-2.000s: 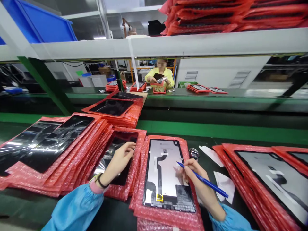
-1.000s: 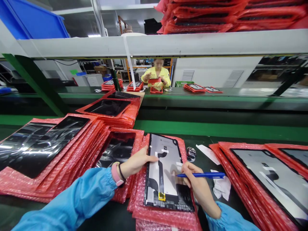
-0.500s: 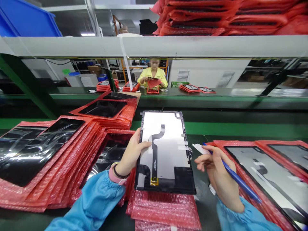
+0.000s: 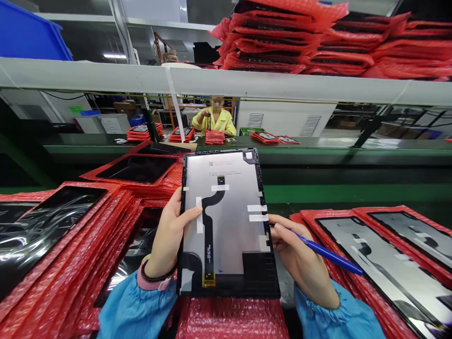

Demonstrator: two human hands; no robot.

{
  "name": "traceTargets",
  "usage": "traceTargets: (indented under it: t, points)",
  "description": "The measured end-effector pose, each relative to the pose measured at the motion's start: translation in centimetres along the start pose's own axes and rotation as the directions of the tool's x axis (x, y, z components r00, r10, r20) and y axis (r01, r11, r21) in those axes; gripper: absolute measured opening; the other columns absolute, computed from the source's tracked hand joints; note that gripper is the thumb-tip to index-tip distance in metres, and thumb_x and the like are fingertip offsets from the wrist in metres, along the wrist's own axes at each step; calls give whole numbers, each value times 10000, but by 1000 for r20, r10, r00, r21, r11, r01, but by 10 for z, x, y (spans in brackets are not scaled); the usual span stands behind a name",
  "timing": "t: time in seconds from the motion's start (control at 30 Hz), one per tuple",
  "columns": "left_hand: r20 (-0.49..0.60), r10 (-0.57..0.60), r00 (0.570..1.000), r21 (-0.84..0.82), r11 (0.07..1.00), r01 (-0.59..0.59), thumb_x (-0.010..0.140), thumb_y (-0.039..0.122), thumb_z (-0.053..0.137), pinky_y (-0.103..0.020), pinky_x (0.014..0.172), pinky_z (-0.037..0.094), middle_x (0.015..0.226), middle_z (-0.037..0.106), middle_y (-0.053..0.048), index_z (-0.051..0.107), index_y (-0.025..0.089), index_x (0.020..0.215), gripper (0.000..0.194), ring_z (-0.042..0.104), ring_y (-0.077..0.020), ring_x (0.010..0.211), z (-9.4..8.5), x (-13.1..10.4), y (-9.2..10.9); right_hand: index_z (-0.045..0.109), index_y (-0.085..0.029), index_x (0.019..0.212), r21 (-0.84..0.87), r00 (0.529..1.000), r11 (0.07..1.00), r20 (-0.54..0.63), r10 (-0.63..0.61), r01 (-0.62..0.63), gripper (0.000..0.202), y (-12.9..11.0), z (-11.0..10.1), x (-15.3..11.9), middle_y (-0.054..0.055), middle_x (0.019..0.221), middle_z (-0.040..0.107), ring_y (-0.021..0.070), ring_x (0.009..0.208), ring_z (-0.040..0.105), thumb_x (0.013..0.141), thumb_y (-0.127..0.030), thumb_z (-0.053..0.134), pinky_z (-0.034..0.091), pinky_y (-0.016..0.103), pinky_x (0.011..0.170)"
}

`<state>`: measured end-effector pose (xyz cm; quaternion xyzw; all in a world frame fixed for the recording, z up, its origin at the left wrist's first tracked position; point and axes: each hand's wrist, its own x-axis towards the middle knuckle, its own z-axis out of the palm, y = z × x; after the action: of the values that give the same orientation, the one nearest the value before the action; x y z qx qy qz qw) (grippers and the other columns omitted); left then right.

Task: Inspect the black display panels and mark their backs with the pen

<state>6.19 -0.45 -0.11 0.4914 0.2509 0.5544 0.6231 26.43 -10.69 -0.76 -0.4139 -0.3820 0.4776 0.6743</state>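
Note:
A tablet screen (image 4: 231,230) is held up with its silvery back facing me. A black flex cable (image 4: 209,235) curves down it to a yellow-edged end, and pale tape strips lie on its surface. My left hand (image 4: 173,230) grips the screen's left edge, thumb on the back by a white strip. A blue pen (image 4: 332,256) sits in my right hand (image 4: 300,259), pointing down to the right. The right fingertips meet the screen's right edge beside two white strips (image 4: 257,213); what is under those fingers is hidden.
Red bubble bags (image 4: 229,320) lie beneath the screen. Stacked bagged screens (image 4: 63,226) fill the left; more screens on red bags (image 4: 374,254) lie right. Red-wrapped piles (image 4: 275,42) load the overhead shelf (image 4: 141,77). Across the line, a person in yellow (image 4: 217,120) handles something.
My right hand has moved left to the screen's edge, and the white slip no longer shows in its fingers. The screen has come nearer and shifted left in view.

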Motion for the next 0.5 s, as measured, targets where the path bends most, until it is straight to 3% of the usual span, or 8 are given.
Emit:
traceTargets:
  t: [0.23, 0.37, 0.5]
  points:
    - [-19, 46, 999, 47, 998, -45, 786, 176, 708, -246, 855, 537, 1161, 707, -21, 595, 245, 1248, 480, 665, -197, 1051, -2, -1, 7, 754, -236, 904, -241, 996, 966, 3, -93, 91, 178, 1, -1, 8, 4, 749, 685, 150, 692, 604, 797, -375, 720, 476, 240, 617]
    - [-33, 77, 996, 125, 989, -72, 804, 231, 718, -232, 890, 526, 1208, 691, -14, 586, 263, 1260, 476, 657, -183, 1077, -1, -5, 8, 637, -210, 765, -465, 983, 874, -40, -178, 140, 113, 5, 0, 14, -63, 568, 443, 100, 540, 382, 804, -307, 678, 321, 227, 503]
    - [-18, 157, 987, 200, 968, -150, 830, 236, 701, -194, 888, 515, 1180, 700, 11, 593, 282, 1222, 408, 669, -144, 1038, 2, -6, 5, 444, -209, 641, -601, 981, 786, -20, -195, 144, 243, 8, 5, 22, -86, 531, 277, 85, 507, 227, 830, -274, 583, 210, 237, 473]
